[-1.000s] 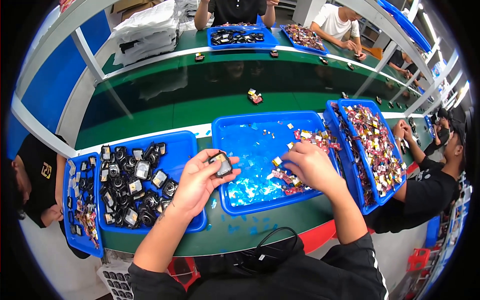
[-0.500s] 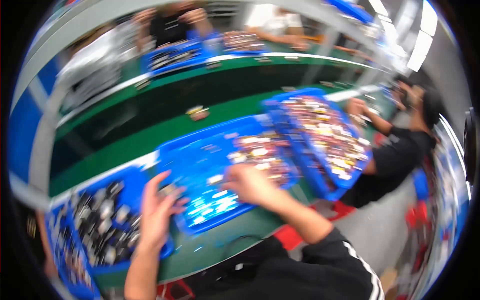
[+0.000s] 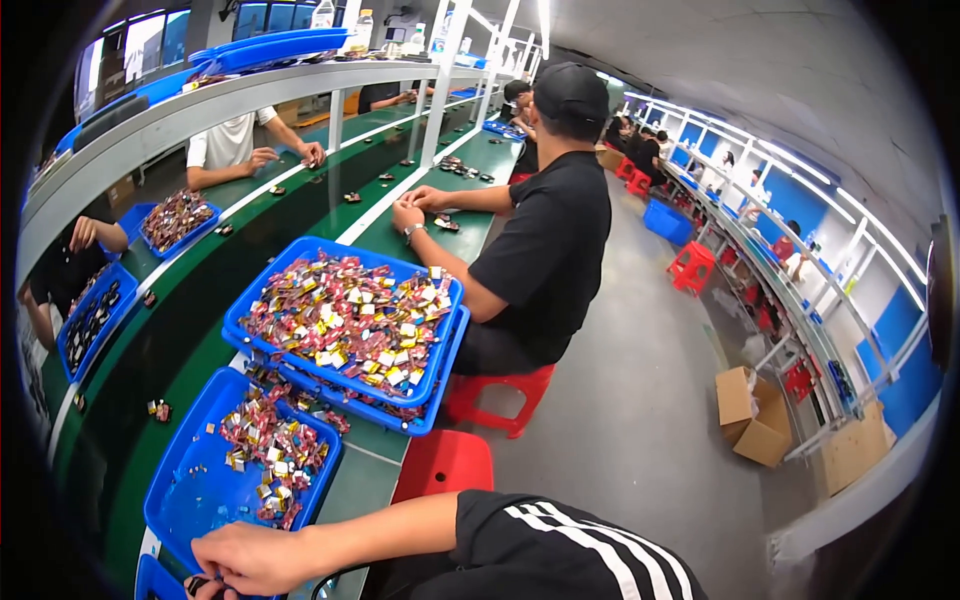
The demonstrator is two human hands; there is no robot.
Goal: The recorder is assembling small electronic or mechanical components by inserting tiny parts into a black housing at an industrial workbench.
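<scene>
At the lower left, my right hand (image 3: 250, 557) reaches over the near rim of a blue tray (image 3: 165, 490). Its fingers are bent and pressed together, and what they pinch is hidden. Just under them a small black part (image 3: 198, 583) shows, held by fingertips of my left hand (image 3: 216, 594) at the picture's lower edge. The rest of my left hand is out of view. Small pink, yellow and white wired components (image 3: 280, 450) lie heaped on the tray's right side, with a few blue scraps on its bare left part.
Beyond it stand stacked blue trays (image 3: 240, 310) heaped with similar components. A co-worker in black (image 3: 545, 240) sits on a red stool (image 3: 510, 400) at the right; an unoccupied red stool (image 3: 450, 465) is nearer. A dark conveyor belt (image 3: 200, 365) runs along the left, carrying small parts.
The view has swung to the right, so the trays now appear farther left. My left hand, spread beside the tray before, is almost out of view. My hands are now close together.
</scene>
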